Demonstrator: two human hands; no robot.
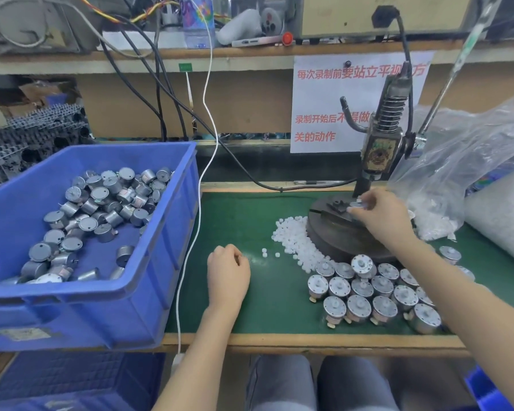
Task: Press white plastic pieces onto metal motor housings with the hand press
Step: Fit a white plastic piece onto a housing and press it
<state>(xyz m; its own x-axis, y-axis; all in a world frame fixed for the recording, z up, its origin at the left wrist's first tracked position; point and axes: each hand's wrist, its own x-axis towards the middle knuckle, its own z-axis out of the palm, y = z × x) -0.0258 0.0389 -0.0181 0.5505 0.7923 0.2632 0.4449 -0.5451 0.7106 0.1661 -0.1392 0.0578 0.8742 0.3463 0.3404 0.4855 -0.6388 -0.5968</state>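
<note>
Matting in green covers my worktop (267,310), which has a wooden front edge. Behind it a board wall carries one white sign (318,114) with red characters, and a shelf (250,51) above is crowded with gear and trailing cables (161,99). One blue bin (149,292) sits at the left end of the worktop, holding dozens of loose motors (101,203), too jumbled for me to count. One press (380,149) stands at the back right on a round dark base (333,232). My right hand (380,216) reaches onto that base, and its fingertips pinch one motor (357,205) at the foot of the press; whether a white piece sits on it I cannot tell. One pile of pieces (294,241) curves round the left side of the base, touching it, with three strays (264,253) just left of the pile. Standing motors (359,305) cluster in front of the base in three rough rows: I count at least fifteen, with more partly hidden by my right forearm. My left hand (227,272) rests on the matting near the strays, fingers curled under; I cannot tell whether it holds anything. One clear bag (457,161) of pieces slumps open to the right of the press, with a second bag (505,221) beside it.
</note>
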